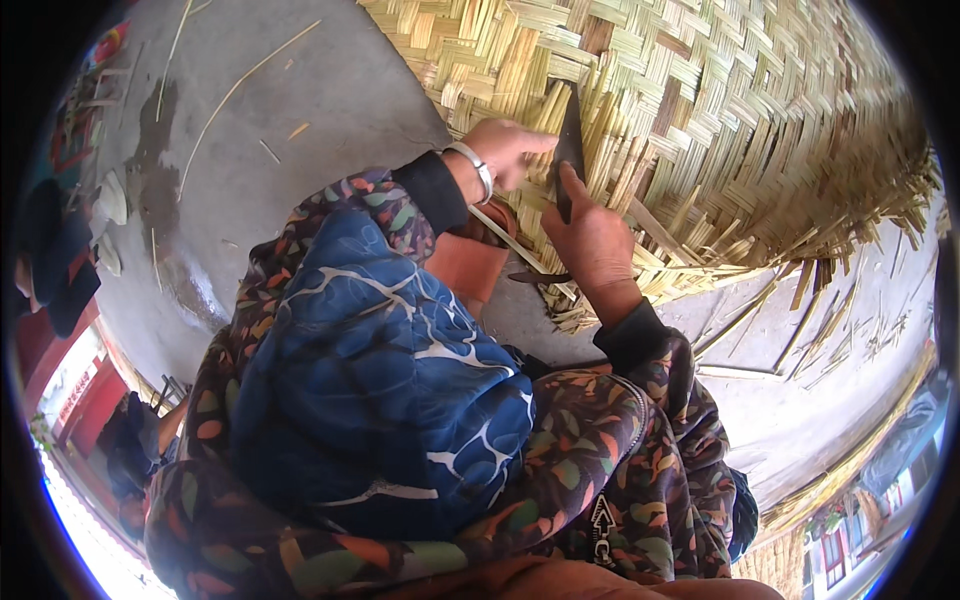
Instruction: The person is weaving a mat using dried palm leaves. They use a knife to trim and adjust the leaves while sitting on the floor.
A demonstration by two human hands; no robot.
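Pale green and straw yellow run in zigzag steps across the woven mat (720, 90), brown strips (597, 36) cutting in here and there; the blade (570, 130) shows dark, nearly black; bright silver now on the bracelet (484, 178); look at the jacket (560, 420), a dark ground scattered with leafy patches of green, orange and pink, its cuffs (432, 192) solid black; deep blue cloth (350, 380) veined in branching white; grey floor (270, 130), with a darker blotch (160, 175).

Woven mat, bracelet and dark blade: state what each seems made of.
Woven mat: likely split bamboo or reed, mostly matte; flat, fibrous strips show. Bracelet: probably silvery metal, smooth, given its bright sheen. Dark blade: perhaps steel, dull, from its thin, flat shape.
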